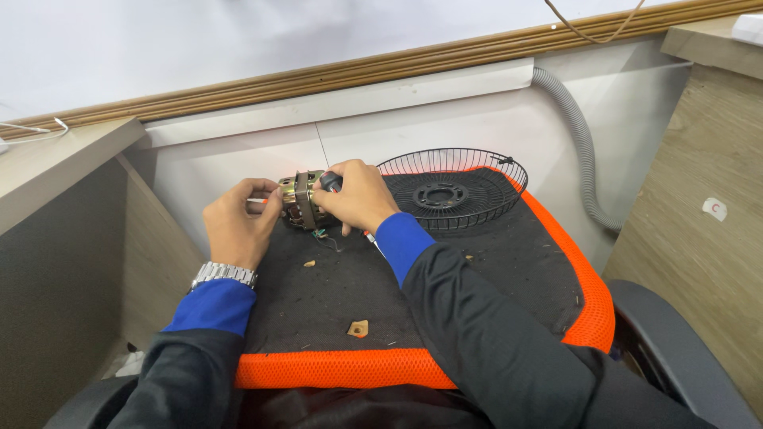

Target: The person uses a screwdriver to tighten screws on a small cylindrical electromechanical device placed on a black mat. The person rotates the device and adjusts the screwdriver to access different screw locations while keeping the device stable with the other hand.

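A small metal fan motor (302,200) with a brass-coloured casing is held just above a black cushion with an orange rim (334,369). My left hand (237,222) grips the motor's left end and pinches thin wires there. My right hand (359,197) is closed over the motor's right side, with a dark knob-like tool end (331,182) showing between its fingers. Red and white wires (370,237) trail below the right hand. I wear a silver wristwatch (223,274) on the left wrist.
A black wire fan guard (453,191) lies on the cushion's far right. Small tan scraps (358,327) sit on the black fabric. A grey corrugated hose (584,159) runs down the white back wall. Wooden panels (699,222) flank both sides, and a chair arm (675,349) is at right.
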